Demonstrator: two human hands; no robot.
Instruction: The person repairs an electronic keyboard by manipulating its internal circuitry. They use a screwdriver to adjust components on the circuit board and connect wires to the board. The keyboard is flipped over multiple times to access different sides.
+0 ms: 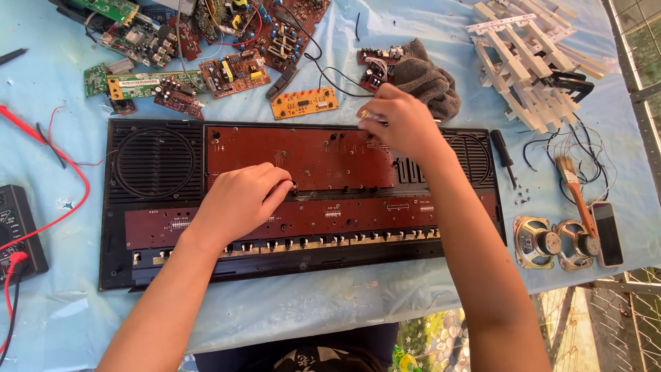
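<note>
With the opened keyboard housing (158,258) lying face-down across the blue table cover (330,303), I work on the reddish-brown circuit board (323,155) seated in its upper half, between the two round speaker grilles. A second, narrower board strip (344,213) runs below it, above the row of key contacts. My left hand (241,200) rests knuckles-up on the lower edge of the main board, fingers curled with the tips pinched at a point near the board's middle; what they grip is hidden, so I cannot tell whether it is a screw or a tool tip. My right hand (403,124) is closed at the board's upper edge around a small light-coloured object, too blurred to identify. I judge the step in hand to be work at the main board's fixing points. The next move calls for steady downward pressure at the left fingertips and care around the fine traces. Outward lie a grey cloth (430,79), loose circuit boards (206,62), a screwdriver (504,155), small screws (522,193), two loose speakers (558,241), a brush (575,193), a phone (607,233), a stack of white keys (523,62) and a multimeter (17,231) with a red lead.
</note>
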